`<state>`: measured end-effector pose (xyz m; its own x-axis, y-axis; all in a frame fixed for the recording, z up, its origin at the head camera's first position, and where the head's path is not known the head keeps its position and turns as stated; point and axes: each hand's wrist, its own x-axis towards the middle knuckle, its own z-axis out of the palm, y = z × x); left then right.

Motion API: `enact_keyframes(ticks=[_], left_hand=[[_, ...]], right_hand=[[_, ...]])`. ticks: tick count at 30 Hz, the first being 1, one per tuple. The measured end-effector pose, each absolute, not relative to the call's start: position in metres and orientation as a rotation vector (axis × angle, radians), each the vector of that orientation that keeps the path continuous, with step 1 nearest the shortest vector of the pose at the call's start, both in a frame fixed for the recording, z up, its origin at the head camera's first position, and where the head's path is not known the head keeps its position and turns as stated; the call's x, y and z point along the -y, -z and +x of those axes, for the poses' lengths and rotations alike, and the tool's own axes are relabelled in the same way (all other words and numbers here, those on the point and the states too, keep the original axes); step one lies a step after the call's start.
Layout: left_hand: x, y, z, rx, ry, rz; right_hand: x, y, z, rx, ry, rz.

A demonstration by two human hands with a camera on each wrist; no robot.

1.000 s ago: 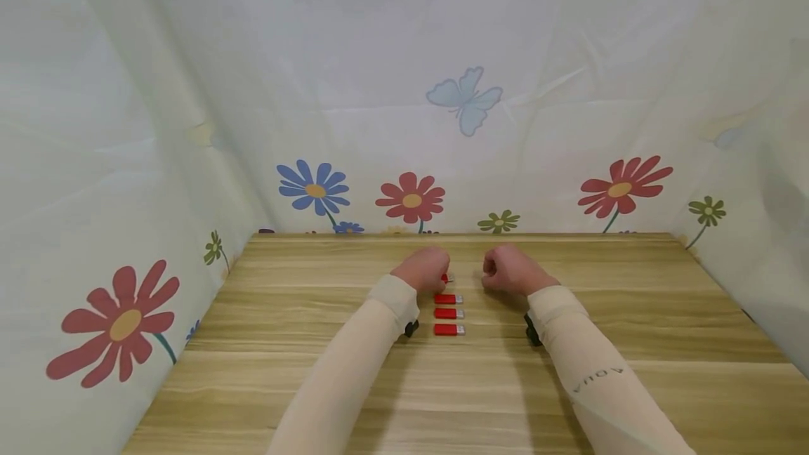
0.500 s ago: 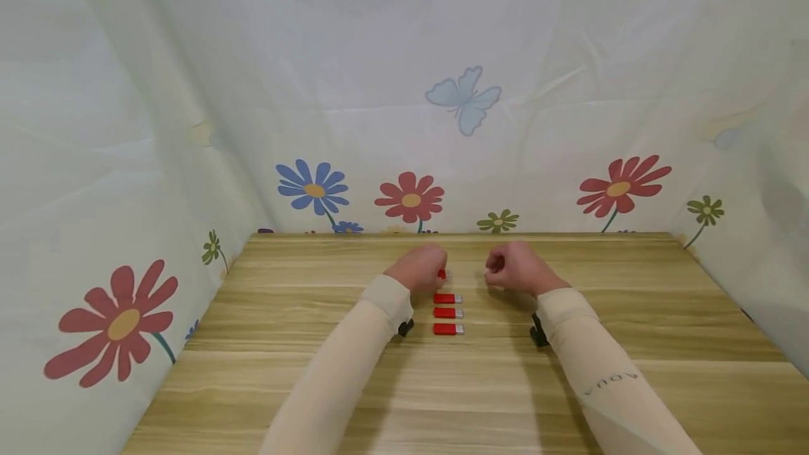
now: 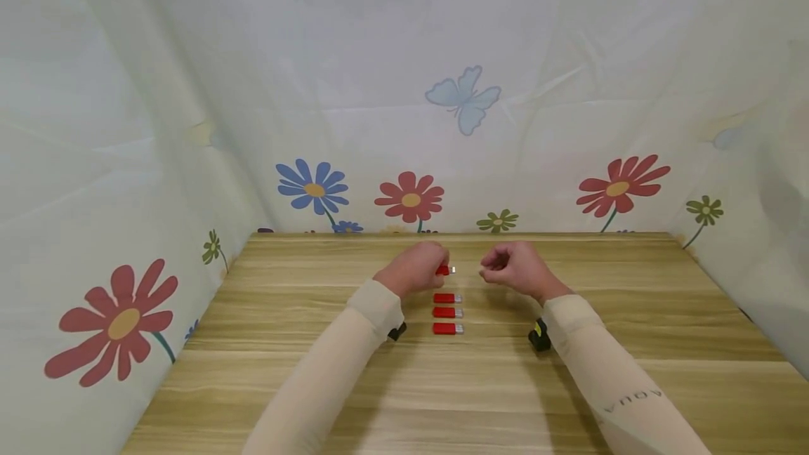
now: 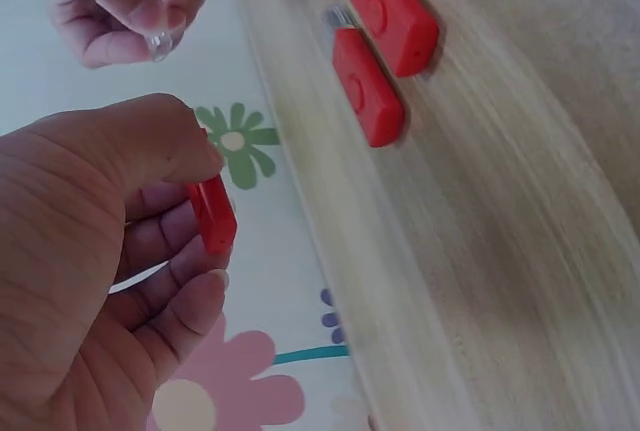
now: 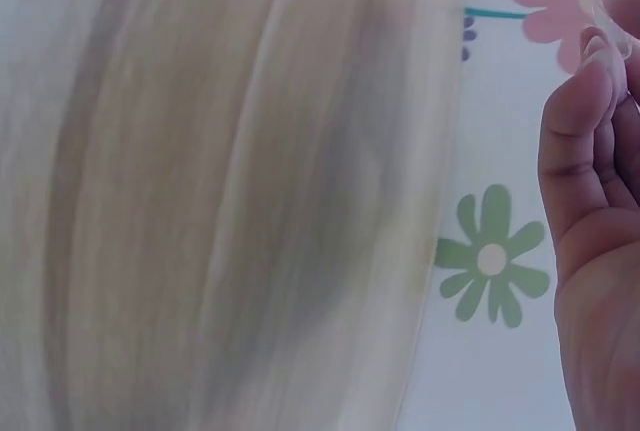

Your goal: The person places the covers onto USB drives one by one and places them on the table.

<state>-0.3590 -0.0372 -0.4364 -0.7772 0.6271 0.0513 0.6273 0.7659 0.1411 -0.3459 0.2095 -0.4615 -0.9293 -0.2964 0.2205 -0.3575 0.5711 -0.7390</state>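
Over the far middle of the table, my left hand (image 3: 413,269) pinches a red USB flash drive (image 3: 444,270) between thumb and fingers, its metal plug pointing right. The left wrist view shows the red body (image 4: 213,213) with the thumb across its upper end. Facing it across a small gap, my right hand (image 3: 520,269) pinches a small clear plastic cap (image 4: 160,46) at its fingertips. On the wood below the left hand, three more red USB drives (image 3: 448,312) lie in a column, plugs to the right.
The wood-grain table (image 3: 505,399) ends at a white curtain (image 3: 354,125) printed with flowers and a butterfly. The curtain also closes in both sides. Each wrist carries a small dark camera (image 3: 539,335) under a cream sleeve.
My left hand has risen slightly, away from the column, with the USB drive. My right wrist has turned a little and its fingers look looser. The three drives on the table stay put.
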Motion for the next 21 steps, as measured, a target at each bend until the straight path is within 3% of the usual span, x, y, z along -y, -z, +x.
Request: enact_keyframes(ticks=[21], left_hand=[[0.054, 0.414, -0.313, 2.756, 0.359, -1.163]], right_hand=[[-0.203, 0.451, -0.314, 2.522, -1.667, 0.72]])
